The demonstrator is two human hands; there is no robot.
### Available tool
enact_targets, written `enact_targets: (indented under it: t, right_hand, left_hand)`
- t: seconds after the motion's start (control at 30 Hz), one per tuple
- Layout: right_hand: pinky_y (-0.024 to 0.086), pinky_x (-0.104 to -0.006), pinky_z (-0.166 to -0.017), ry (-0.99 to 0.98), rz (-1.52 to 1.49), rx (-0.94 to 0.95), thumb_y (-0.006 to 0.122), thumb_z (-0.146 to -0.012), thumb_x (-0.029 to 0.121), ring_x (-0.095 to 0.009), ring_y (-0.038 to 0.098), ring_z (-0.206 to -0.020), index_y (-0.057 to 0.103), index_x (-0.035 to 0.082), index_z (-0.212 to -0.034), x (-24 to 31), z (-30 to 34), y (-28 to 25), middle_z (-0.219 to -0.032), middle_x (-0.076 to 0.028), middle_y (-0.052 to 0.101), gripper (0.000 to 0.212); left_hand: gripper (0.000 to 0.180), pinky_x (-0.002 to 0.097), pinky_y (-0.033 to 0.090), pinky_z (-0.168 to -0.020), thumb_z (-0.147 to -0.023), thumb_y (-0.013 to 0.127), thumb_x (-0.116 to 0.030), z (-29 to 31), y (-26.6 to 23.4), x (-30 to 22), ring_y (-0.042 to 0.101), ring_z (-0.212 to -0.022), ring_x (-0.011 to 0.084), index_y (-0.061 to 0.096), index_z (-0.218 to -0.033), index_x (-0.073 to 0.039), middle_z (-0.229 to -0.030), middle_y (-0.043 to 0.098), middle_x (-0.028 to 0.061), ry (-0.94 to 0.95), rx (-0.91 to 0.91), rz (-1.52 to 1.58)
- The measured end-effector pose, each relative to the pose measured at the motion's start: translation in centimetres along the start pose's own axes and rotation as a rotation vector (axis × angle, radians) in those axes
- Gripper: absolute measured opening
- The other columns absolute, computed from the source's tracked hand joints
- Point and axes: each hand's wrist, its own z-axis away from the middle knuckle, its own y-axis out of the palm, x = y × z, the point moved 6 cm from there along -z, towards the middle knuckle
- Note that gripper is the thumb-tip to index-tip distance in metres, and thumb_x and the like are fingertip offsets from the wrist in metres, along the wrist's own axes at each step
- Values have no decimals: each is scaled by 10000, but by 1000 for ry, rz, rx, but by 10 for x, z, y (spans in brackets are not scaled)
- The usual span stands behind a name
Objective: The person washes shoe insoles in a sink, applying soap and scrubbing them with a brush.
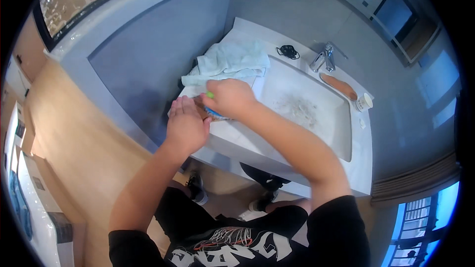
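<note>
My left hand (186, 124) lies flat with its fingers stretched out, pressing on a brown insole (200, 109) at the left end of the white counter. Most of that insole is hidden under my hands. In my right hand (231, 98), closed around it, is a small brush (211, 95) with a green handle; a bit of blue shows below my fingers against the insole. A second brown insole (339, 85) rests on the counter's back rim beside the faucet.
A sink (297, 111) with dirty, sudsy water lies right of my hands. Pale blue towels (232, 59) are heaped behind them. Along the back stand a chrome faucet (324, 58), a black coiled cord (288, 52) and a paper cup (364, 102). A grey partition (153, 49) rises on the left.
</note>
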Motion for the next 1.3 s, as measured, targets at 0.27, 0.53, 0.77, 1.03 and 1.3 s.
enact_targets:
  t: [0.27, 0.53, 0.77, 1.03, 1.3]
  right_hand:
    - [522, -513, -631, 21, 40, 56, 631, -880, 421, -414, 654, -690, 635, 73, -821, -21, 24, -23, -697, -194, 659, 353]
    - [532, -518, -660, 108, 92, 142, 622, -878, 416, -404, 666, -719, 649, 75, -834, -43, 39, -28, -726, -203, 671, 344]
    - [544, -512, -693, 43, 116, 165, 620, -876, 418, -408, 672, -769, 659, 75, -876, -12, -5, 1, -793, -205, 688, 345]
    - [554, -495, -735, 250, 152, 203, 611, -873, 420, -382, 691, -828, 693, 68, -896, -62, 55, -42, -856, -193, 711, 361]
    - [556, -490, -750, 371, 32, -1, 615, -879, 431, -384, 693, -870, 706, 69, -940, -66, 34, -78, -899, -201, 720, 378]
  left_hand:
    - [737, 494, 246, -1191, -943, 562, -394, -4, 7, -11, 411, -1359, 463, 421, -1353, 202, -1415, 440, 363, 55, 21, -22]
    - [734, 488, 255, -1194, -957, 557, -382, 1, -5, -11, 411, -1367, 453, 393, -1371, 201, -1425, 447, 351, 62, -3, -38]
    - [718, 476, 270, -1189, -958, 552, -379, 2, 1, -12, 426, -1357, 450, 408, -1364, 196, -1421, 459, 347, 76, -20, -25]
    - [704, 465, 275, -1189, -990, 504, -413, -4, -8, -11, 418, -1373, 429, 432, -1360, 182, -1423, 461, 344, 68, 35, -88]
    - [682, 477, 263, -1192, -981, 504, -393, -1, -14, 11, 401, -1383, 450, 438, -1367, 166, -1444, 438, 347, -40, 82, -76]
